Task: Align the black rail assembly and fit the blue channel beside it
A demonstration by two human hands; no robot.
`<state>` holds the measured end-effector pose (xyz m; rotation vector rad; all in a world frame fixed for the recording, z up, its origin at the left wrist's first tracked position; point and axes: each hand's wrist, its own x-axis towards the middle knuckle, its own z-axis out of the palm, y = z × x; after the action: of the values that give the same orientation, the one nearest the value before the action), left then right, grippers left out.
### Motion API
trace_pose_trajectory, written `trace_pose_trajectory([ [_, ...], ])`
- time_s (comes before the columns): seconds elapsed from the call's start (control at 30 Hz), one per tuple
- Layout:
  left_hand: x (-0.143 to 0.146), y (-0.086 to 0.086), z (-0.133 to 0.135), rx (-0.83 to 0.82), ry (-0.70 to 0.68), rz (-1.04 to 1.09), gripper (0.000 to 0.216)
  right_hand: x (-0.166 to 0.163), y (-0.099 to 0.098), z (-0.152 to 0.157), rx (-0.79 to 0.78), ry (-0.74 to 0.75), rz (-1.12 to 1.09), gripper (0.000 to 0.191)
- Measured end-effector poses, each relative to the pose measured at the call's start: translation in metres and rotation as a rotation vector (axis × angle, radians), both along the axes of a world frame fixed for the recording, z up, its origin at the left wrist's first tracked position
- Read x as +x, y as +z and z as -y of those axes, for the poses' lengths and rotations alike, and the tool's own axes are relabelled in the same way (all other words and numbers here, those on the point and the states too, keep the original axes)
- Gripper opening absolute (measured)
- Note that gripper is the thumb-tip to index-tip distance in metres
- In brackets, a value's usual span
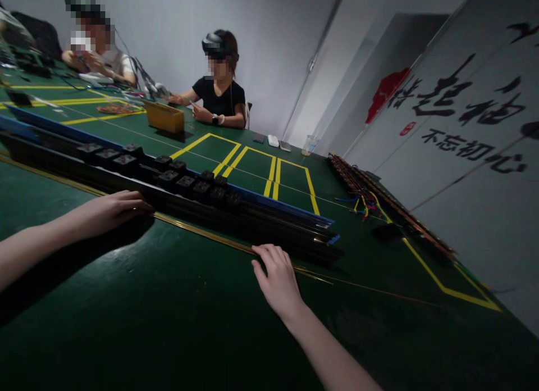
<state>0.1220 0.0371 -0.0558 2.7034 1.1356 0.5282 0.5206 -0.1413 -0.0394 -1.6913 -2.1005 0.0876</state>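
A bundle of thin brass-coloured rods (197,230) lies along the near side of long black channel strips (189,211) on the green table. My left hand (120,208) is closed over the rods near their middle, its fingers curled and its thumb mostly hidden. Farther right, my right hand (275,270) rests on the same bundle near its right end, fingers laid over it and thumb spread apart. Several black square blocks (185,182) sit in rows on the strips. Behind them runs a blue strip (290,211).
Across the green table (189,335) sit two people with headsets. A yellow box (164,117), a plastic cup (310,145) and small devices (273,140) stand at the back. Long brown strips with coloured wires (366,203) lie along the right edge. Yellow tape (272,177) marks rectangles.
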Motion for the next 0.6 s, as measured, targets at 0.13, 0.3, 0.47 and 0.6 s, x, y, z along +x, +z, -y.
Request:
trace_pose_trajectory([
  [0.13,0.004,0.0,0.002,-0.005,0.005,-0.003,0.033,0.002,-0.001,-0.002,0.02,-0.005,0.011,0.026],
  [0.3,0.006,-0.003,0.0,0.088,-0.051,0.052,0.026,0.005,0.0,-0.004,0.015,0.0,-0.013,0.028],
  [0.47,0.013,0.002,0.003,0.072,-0.063,-0.054,0.034,0.008,0.0,-0.005,0.033,-0.008,0.034,0.027],
  [0.6,0.016,0.005,0.004,0.103,-0.11,-0.034,0.037,0.01,-0.002,-0.005,0.077,-0.047,0.112,0.023],
])
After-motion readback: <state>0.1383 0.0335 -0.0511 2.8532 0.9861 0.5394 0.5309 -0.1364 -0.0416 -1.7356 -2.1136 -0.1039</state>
